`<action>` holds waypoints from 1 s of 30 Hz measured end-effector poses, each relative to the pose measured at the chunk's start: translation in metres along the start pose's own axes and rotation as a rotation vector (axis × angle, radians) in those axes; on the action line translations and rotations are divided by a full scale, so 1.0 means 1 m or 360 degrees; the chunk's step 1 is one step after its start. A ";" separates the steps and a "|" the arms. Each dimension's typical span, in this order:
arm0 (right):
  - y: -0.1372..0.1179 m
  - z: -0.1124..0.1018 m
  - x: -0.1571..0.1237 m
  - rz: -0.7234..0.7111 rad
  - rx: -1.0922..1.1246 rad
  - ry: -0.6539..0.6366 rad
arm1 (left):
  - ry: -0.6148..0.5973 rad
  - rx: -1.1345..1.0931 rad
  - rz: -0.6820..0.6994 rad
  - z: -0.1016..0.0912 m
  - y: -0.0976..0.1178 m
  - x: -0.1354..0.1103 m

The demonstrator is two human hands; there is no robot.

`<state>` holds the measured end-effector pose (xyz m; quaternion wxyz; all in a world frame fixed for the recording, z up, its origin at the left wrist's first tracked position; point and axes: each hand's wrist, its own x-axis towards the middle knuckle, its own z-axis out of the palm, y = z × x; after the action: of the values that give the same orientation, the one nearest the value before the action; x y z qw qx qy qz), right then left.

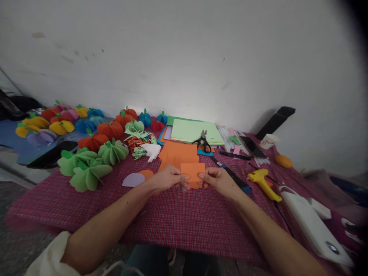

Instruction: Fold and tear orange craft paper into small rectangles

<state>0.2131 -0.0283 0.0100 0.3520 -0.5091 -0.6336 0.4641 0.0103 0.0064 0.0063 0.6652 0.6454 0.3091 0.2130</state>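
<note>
Both of my hands hold a small orange paper piece [193, 171] above the red checked cloth [184, 218]. My left hand [169, 178] pinches its left edge and my right hand [217, 180] pinches its right edge, fingers closed on the paper. Just behind it lies a stack of orange paper sheets [178, 152]. A purple half-circle cutout [133, 179] and an orange one [147, 174] rest on the cloth left of my left hand.
Paper pumpkins in green [86, 165], orange, yellow, blue and purple fill the left side. Black scissors [202, 142] lie on green sheets [195, 131]. A yellow glue gun [263, 182], a pen [235, 155], a phone [253, 147], a paper cup [268, 141] and a white device [310, 226] sit right.
</note>
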 end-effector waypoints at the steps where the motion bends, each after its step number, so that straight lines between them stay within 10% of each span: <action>1: 0.001 0.000 0.000 -0.0008 0.0005 0.0001 | -0.0017 0.0007 0.0018 0.000 0.001 0.000; 11: 0.002 0.015 -0.006 -0.0015 -0.0184 -0.0153 | 0.0288 -0.0102 0.0074 0.003 0.001 0.003; 30: 0.005 0.017 -0.005 -0.0156 -0.0417 0.0039 | 0.0161 0.0529 0.0178 0.009 -0.015 0.009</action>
<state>0.2006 -0.0364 0.0000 0.3125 -0.5246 -0.7086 0.3535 0.0210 0.0048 -0.0097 0.5202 0.7510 0.3367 0.2280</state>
